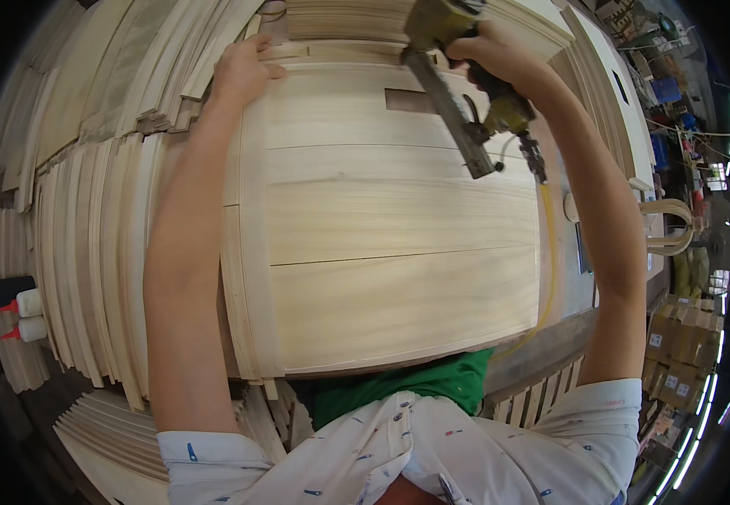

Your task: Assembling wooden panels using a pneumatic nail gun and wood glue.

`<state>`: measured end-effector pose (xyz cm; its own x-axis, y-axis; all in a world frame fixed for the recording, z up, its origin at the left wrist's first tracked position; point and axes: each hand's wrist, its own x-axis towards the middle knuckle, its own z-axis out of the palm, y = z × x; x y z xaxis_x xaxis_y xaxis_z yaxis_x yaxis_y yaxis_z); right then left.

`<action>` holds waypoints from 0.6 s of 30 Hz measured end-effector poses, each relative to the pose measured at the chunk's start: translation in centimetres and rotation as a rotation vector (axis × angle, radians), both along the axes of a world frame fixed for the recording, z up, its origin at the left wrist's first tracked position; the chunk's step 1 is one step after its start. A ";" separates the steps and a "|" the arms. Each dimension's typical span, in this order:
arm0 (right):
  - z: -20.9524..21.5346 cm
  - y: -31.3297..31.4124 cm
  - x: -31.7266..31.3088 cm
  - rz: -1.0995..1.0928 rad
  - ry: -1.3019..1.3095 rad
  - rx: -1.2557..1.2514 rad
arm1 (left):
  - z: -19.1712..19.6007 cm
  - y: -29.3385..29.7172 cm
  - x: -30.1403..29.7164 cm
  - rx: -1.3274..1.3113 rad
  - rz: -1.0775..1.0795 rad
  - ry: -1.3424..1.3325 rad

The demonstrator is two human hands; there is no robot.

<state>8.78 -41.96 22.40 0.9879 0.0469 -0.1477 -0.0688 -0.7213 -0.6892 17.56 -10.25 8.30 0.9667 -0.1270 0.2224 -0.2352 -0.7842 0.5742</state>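
My right hand (499, 61) is wrapped around the handle of a nail gun (451, 109), held tilted over the far right part of a pale wooden panel (398, 210). The gun's long dark magazine crosses in front of a rectangular slot (400, 100) in the panel. At the panel's far left corner, my left hand (243, 71) grips the end of a narrow wooden strip (339, 52) along the far edge, thumb on the near side and fingers beyond it. Another flat strip (255, 244) runs down the panel's left edge.
A yellow air hose (548, 244) hangs from the gun along the panel's right side. Stacked wooden slats (100, 261) stand close on the left, with more boards (344, 21) beyond the panel. Two white glue bottles (30, 316) with red tips lie far left. Cardboard boxes (680, 345) are stacked right.
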 end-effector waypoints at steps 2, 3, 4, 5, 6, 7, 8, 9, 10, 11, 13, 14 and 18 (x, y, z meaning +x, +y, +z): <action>0.2 -2.3 -0.7 -0.044 -0.011 -0.002 | -0.3 0.1 0.5 0.028 0.004 -0.037; 0.0 -3.5 -0.8 -0.078 0.001 -0.033 | -0.4 0.0 0.7 0.013 -0.008 -0.042; -0.3 -4.3 -0.8 -0.109 0.014 -0.061 | -0.5 0.0 0.8 0.001 -0.015 -0.047; -0.5 -4.6 -0.5 -0.094 0.032 -0.065 | -0.8 0.3 0.7 0.009 -0.010 -0.050; -1.0 -4.7 -0.5 -0.083 0.029 -0.055 | -1.1 0.9 0.5 0.005 -0.010 -0.078; -1.5 -4.6 -0.4 -0.072 -0.008 -0.017 | -1.2 1.7 0.3 0.003 -0.005 -0.105; -2.1 -4.6 -0.2 -0.059 -0.036 0.018 | -0.7 0.9 -0.3 -0.055 -0.039 0.006; -2.7 -5.1 -0.2 -0.066 -0.052 -0.054 | 0.0 0.0 -1.1 -0.109 -0.055 0.111; -2.5 -4.6 0.2 -0.028 -0.084 -0.109 | -2.1 1.5 0.2 -0.043 -0.031 0.050; -2.9 -6.9 -0.4 -0.091 -0.078 -0.126 | -0.9 -2.4 -1.5 -0.059 -0.075 0.035; -2.6 -6.2 -0.3 -0.101 -0.092 -0.122 | -1.9 -2.8 -0.8 0.340 0.077 -0.031; -2.4 -5.9 0.1 -0.090 -0.063 -0.127 | -3.6 -2.4 -1.7 0.388 0.104 -0.228; -3.1 -5.7 0.2 -0.079 -0.056 0.025 | -4.2 -3.2 -9.8 0.406 0.123 -0.531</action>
